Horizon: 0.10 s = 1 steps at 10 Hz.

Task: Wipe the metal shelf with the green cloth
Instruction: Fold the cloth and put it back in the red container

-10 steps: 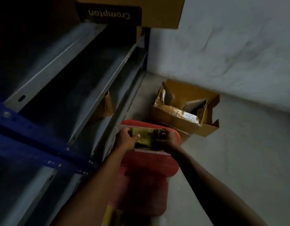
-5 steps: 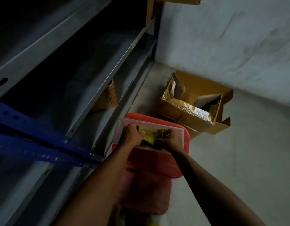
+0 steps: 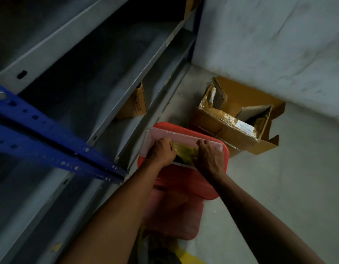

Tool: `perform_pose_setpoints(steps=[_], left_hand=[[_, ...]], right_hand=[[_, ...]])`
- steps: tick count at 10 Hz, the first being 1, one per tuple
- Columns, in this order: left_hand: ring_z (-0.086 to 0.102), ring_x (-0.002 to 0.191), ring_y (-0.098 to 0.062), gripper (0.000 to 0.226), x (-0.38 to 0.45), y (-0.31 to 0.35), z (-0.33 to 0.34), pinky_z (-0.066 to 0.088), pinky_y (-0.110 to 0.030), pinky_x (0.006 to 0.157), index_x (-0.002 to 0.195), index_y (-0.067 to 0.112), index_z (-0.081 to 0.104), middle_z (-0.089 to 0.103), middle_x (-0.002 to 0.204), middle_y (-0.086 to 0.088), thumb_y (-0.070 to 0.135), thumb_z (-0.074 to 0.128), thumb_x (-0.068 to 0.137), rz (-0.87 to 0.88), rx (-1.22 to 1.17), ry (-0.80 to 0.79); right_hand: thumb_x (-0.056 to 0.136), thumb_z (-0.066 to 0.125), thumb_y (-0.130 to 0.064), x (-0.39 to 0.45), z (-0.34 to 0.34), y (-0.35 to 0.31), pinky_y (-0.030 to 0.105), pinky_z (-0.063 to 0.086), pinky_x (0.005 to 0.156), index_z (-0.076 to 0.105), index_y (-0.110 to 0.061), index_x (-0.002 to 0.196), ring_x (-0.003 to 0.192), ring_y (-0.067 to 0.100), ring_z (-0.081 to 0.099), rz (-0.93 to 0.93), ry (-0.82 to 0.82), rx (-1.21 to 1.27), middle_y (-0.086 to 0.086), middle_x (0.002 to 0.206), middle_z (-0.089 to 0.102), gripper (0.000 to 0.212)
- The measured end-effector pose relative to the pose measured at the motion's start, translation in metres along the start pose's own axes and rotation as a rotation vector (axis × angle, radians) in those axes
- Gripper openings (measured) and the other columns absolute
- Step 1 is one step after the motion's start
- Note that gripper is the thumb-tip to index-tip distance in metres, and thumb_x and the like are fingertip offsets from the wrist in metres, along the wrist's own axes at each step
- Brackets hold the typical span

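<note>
Grey metal shelf (image 3: 115, 77) beside concrete floor (image 3: 279, 168) — left hand (image 3: 162, 151) and right hand (image 3: 210, 156) grip green cloth (image 3: 185, 152).

Grey metal shelf (image 3: 115, 60) tiers, plain and unpatterned, crossed at 9 o'clock by a blue upright (image 3: 50, 134) dotted with rows of punched holes. At centre, a yellow-green cloth (image 3: 185, 152) in a translucent whitish-pink tray (image 3: 151, 139) over a red bin (image 3: 183, 180). At 2 o'clock, a brown cardboard box (image 3: 239, 121) bearing a white label; pale grey wall (image 3: 269, 39) and floor (image 3: 279, 178); a yellow stripe (image 3: 189, 258) at 6 o'clock.
</note>
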State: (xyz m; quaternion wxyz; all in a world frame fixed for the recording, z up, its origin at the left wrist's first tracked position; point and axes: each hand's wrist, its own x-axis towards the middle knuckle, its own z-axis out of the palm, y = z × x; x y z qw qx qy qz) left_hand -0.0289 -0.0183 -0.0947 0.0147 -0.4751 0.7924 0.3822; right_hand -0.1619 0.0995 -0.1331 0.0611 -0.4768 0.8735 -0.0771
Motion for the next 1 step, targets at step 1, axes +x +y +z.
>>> perform_pose_setpoints(steps=[1], left_hand=[[0.055,0.071,-0.014,0.009,-0.0122,-0.0142,-0.0106,0.045,-0.028,0.057,0.083,0.018,0.057,0.059,0.079,0.002,0.022,0.065,0.085,0.023,-0.095,0.059]], right_hand=[[0.081,0.07,-0.025,0.0015,-0.0092,0.0034,0.039,0.052,0.064,0.061,-0.017,0.103,0.07,0.02,0.06,-0.079,0.015,0.018,0.005,0.097,0.067,0.026]])
